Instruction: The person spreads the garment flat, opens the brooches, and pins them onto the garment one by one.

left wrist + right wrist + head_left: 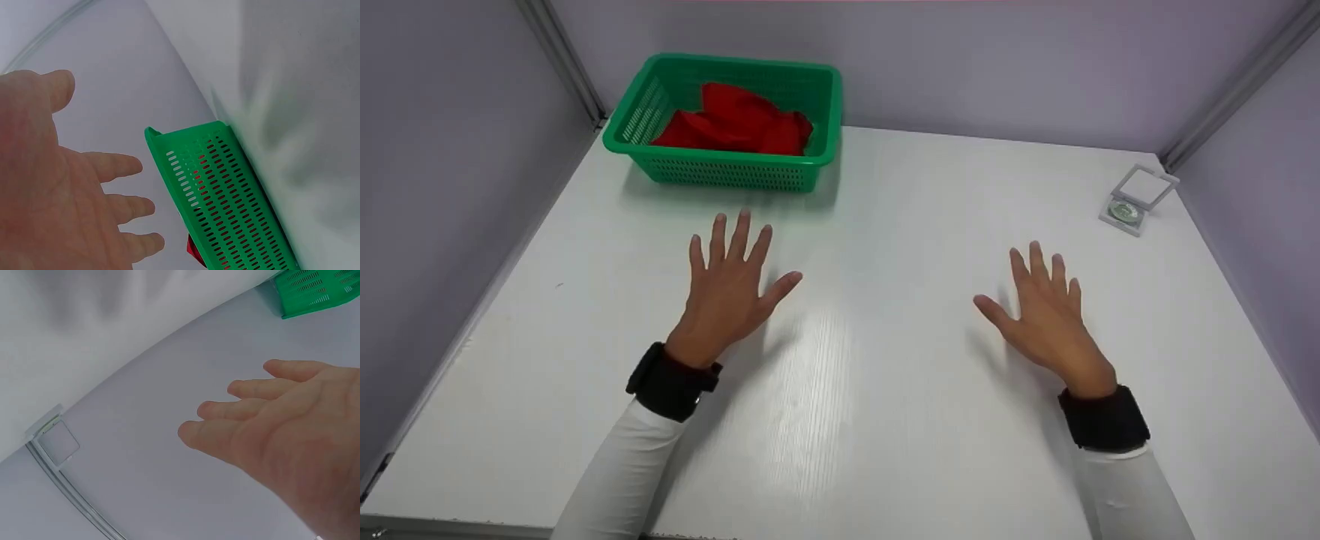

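Note:
My left hand [731, 281] hovers palm-down over the white table [885, 375], fingers spread and straight, holding nothing. Just beyond its fingertips stands a green plastic basket [675, 169] with a crumpled red cloth [735, 124] inside. The left wrist view shows the open palm [62, 191] beside the basket's slotted wall [225, 197]. My right hand [1046, 311] is also flat and open, empty, over the table's right half; its palm [287, 433] fills the right wrist view. Both wrists wear black bands over white sleeves.
A small clear square case [1136, 199] with its lid up sits at the table's far right corner, also visible as the case [56, 439] in the right wrist view. Grey-lilac walls enclose the table on three sides.

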